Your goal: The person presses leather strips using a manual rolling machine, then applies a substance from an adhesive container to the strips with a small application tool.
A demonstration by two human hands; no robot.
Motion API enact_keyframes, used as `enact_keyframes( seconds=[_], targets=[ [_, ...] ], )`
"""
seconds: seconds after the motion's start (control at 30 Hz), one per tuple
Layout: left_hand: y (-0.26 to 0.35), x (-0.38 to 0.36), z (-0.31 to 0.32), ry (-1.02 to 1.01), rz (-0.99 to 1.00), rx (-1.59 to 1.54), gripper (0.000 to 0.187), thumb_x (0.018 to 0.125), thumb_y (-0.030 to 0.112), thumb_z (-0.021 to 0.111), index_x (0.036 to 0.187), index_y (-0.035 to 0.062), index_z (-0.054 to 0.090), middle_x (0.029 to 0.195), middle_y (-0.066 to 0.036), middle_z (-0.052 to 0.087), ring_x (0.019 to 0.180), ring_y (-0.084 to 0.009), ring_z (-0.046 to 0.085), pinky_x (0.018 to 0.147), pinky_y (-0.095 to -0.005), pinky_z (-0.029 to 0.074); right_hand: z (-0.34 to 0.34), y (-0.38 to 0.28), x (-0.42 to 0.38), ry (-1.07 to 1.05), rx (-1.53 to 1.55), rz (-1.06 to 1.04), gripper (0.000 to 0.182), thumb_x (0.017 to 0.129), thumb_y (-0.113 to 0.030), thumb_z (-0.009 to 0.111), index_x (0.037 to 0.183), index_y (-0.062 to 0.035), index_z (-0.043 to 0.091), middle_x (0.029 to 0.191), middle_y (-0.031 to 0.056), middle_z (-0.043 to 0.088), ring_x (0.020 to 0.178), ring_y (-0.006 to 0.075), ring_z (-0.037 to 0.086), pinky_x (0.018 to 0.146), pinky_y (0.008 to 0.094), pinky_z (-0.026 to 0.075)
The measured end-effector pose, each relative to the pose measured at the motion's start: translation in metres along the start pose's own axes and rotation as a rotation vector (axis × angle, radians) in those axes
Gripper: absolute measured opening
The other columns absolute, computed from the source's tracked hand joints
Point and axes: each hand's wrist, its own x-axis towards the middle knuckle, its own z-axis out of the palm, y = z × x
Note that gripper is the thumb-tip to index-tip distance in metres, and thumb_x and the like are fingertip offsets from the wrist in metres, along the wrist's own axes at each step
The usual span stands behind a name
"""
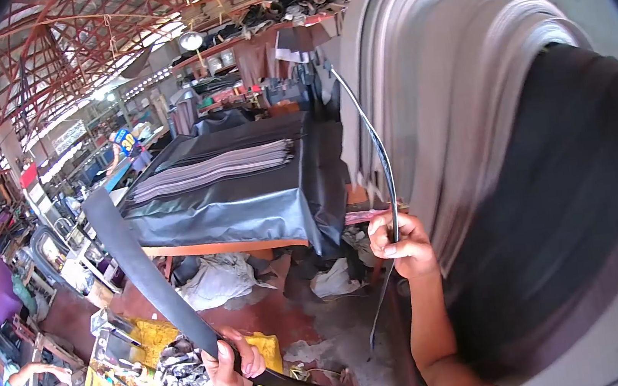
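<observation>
Wide strip (149, 274): near end lost by the wearer's body at the bottom edge, can't tell where it stops. Dark hanging sheets (555, 186) motion-blurred, lower edge unclear. Other person's arm (38, 373) cut off by the dark lens rim, lower left.

Left hand (233, 360): fingers closed around wide strip, thumb over its face. Right hand (402, 243): thumb and fingers pinched together on narrow strip (380, 153), which runs above and below the fist. Both strips held up off the table (234, 214).

Gap between the hands is open, floor visible below. Pale hanging sheets (459, 97) just beside narrow strip, right side. Yellow cloth (268, 360) near left hand, crumpled.

Wide strip matte, dark grey, flat, rounded far end. Narrow strip shiny black, thin, bowed. Table cover black, glossy, creased; pale strip stack (213, 168) lies on top.
</observation>
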Motion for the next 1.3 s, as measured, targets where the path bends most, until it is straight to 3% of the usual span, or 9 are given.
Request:
enact_keyframes(
  seconds=[0.13, 0.27, 0.43, 0.47, 0.6, 0.73, 0.97, 1.1, 1.3],
  targets=[
    [-0.026, 0.042, -0.036, 0.046, 0.036, -0.047, 0.028, 0.104, 0.031, 0.039, 0.108, 0.0037, 0.042, 0.051, -0.002, 0.033, 0.037, -0.0099, 0.026, 0.034, -0.0256, 0.022, -0.024, 0.052, 0.053, -0.050, 0.080, 0.064, 0.035, 0.073, -0.003, 0.057, 0.105, 0.0101, 0.056, 0.073, 0.0024, 0.049, 0.064, 0.0108, 0.047, 0.057, 0.0240, 0.035],
    [-0.054, 0.087, -0.070, 0.154, 0.057, -0.088, 0.029, 0.102, 0.027, 0.045, 0.111, 0.0000, 0.048, 0.053, -0.003, 0.038, 0.041, -0.0097, 0.032, 0.040, -0.0267, 0.028, -0.044, 0.106, 0.113, -0.094, 0.143, 0.127, 0.036, 0.073, -0.002, 0.057, 0.106, 0.0104, 0.057, 0.072, 0.0025, 0.048, 0.063, 0.0106, 0.045, 0.055, 0.0237, 0.034],
    [-0.075, 0.138, -0.115, 0.207, 0.076, -0.090, 0.030, 0.100, 0.028, 0.050, 0.110, -0.0006, 0.048, 0.053, -0.003, 0.040, 0.042, -0.0088, 0.033, 0.040, -0.0255, 0.026, -0.060, 0.167, 0.188, -0.144, 0.168, 0.192, 0.041, 0.067, -0.005, 0.062, 0.103, 0.0137, 0.056, 0.071, 0.0045, 0.051, 0.062, 0.0136, 0.048, 0.056, 0.0270, 0.036],
    [-0.080, 0.148, -0.124, 0.221, 0.113, -0.069, 0.030, 0.100, 0.028, 0.050, 0.110, -0.0008, 0.048, 0.054, -0.003, 0.041, 0.043, -0.0093, 0.035, 0.041, -0.0258, 0.028, -0.065, 0.181, 0.204, -0.167, 0.096, 0.192, 0.043, 0.066, -0.003, 0.059, 0.106, 0.0101, 0.055, 0.069, 0.0055, 0.045, 0.060, 0.0162, 0.041, 0.052, 0.0292, 0.030],
    [-0.086, 0.175, -0.160, 0.379, 0.069, 0.029, 0.031, 0.100, 0.029, 0.051, 0.109, -0.0005, 0.049, 0.058, 0.000, 0.041, 0.046, -0.0085, 0.036, 0.043, -0.0256, 0.030, -0.070, 0.234, 0.262, -0.190, 0.157, 0.274, 0.048, 0.063, -0.001, 0.059, 0.109, 0.0108, 0.052, 0.067, 0.0058, 0.045, 0.064, 0.0164, 0.043, 0.054, 0.0273, 0.032],
    [-0.097, 0.200, -0.206, 0.494, 0.192, 0.171, 0.030, 0.100, 0.029, 0.050, 0.104, -0.0007, 0.049, 0.058, 0.001, 0.042, 0.047, -0.0071, 0.036, 0.045, -0.0234, 0.029, -0.074, 0.302, 0.329, -0.467, 0.128, 0.208, 0.050, 0.064, 0.003, 0.062, 0.111, 0.0132, 0.051, 0.073, 0.0080, 0.050, 0.064, 0.0140, 0.046, 0.054, 0.0240, 0.034],
    [-0.084, 0.243, -0.248, 0.688, 0.561, 0.261, 0.032, 0.099, 0.027, 0.052, 0.103, -0.0044, 0.044, 0.054, -0.003, 0.039, 0.042, -0.0083, 0.034, 0.039, -0.0249, 0.026, -0.036, 0.405, 0.434, -0.500, 0.196, 0.368, 0.048, 0.072, -0.005, 0.064, 0.112, 0.0141, 0.047, 0.070, 0.0045, 0.048, 0.055, 0.0093, 0.042, 0.052, 0.0213, 0.032],
    [-0.069, 0.264, -0.275, 0.732, 0.634, 0.387, 0.030, 0.099, 0.027, 0.052, 0.102, -0.0020, 0.041, 0.055, -0.004, 0.040, 0.040, -0.0087, 0.034, 0.038, -0.0256, 0.026, 0.000, 0.469, 0.489, -0.543, 0.289, 0.415, 0.045, 0.074, -0.003, 0.062, 0.114, 0.0130, 0.046, 0.073, 0.0061, 0.048, 0.056, 0.0099, 0.043, 0.053, 0.0211, 0.034],
    [-0.038, 0.280, -0.372, 0.850, 0.655, 0.457, 0.031, 0.098, 0.026, 0.053, 0.102, -0.0026, 0.043, 0.055, -0.004, 0.040, 0.042, -0.0089, 0.034, 0.040, -0.0262, 0.027, 0.091, 0.570, 0.546, -0.627, 0.462, 0.423, 0.044, 0.083, -0.002, 0.057, 0.123, 0.0078, 0.042, 0.081, 0.0081, 0.051, 0.059, 0.0108, 0.046, 0.053, 0.0237, 0.040]
  ],
)
